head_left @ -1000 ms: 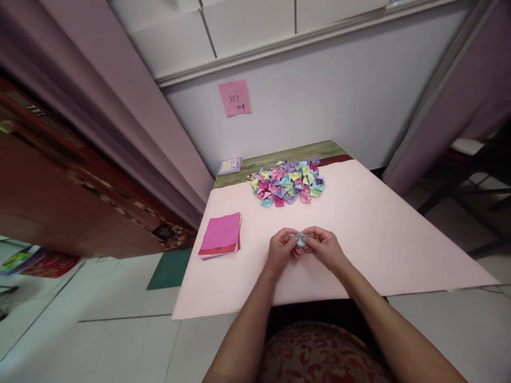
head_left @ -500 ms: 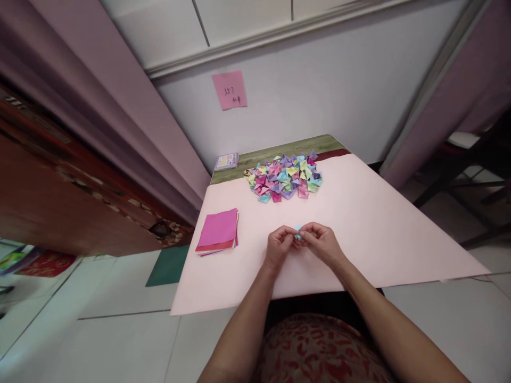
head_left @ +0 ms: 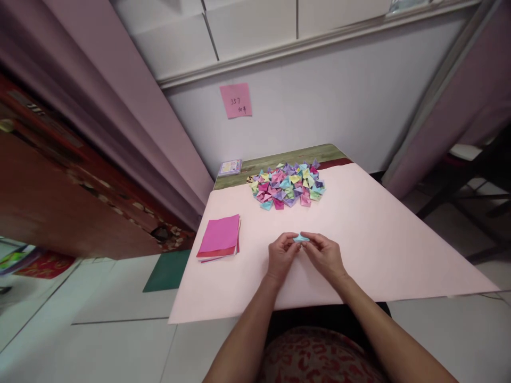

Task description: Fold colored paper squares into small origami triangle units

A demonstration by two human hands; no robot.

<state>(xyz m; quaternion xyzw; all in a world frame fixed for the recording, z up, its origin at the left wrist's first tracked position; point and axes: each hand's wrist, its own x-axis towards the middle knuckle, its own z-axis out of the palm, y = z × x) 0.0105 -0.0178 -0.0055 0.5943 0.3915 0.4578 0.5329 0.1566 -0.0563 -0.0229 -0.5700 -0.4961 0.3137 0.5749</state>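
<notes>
A small light-blue folded paper piece [head_left: 301,238] is pinched between my two hands above the near middle of the table. My left hand [head_left: 281,256] grips its left end with thumb and fingers closed. On the other end my right hand [head_left: 325,256] holds it the same way. The fingers cover much of the paper, so its full shape is hidden. Beyond my hands lies a heap of folded paper pieces [head_left: 285,185] in pink, purple, blue, yellow and green. To the left rests a stack of square paper sheets [head_left: 219,235], magenta on top with red below.
Pale pink paper [head_left: 383,250] covers most of the table. At the back left corner sits a small stack of printed cards [head_left: 230,167]. A pink note [head_left: 236,101] is stuck on the wall behind. Purple curtains [head_left: 151,106] hang on both sides.
Both hands still hold the light-blue paper, and more of it now shows between the fingertips. The whole view has shifted, so the table sits slightly lower in the picture.
</notes>
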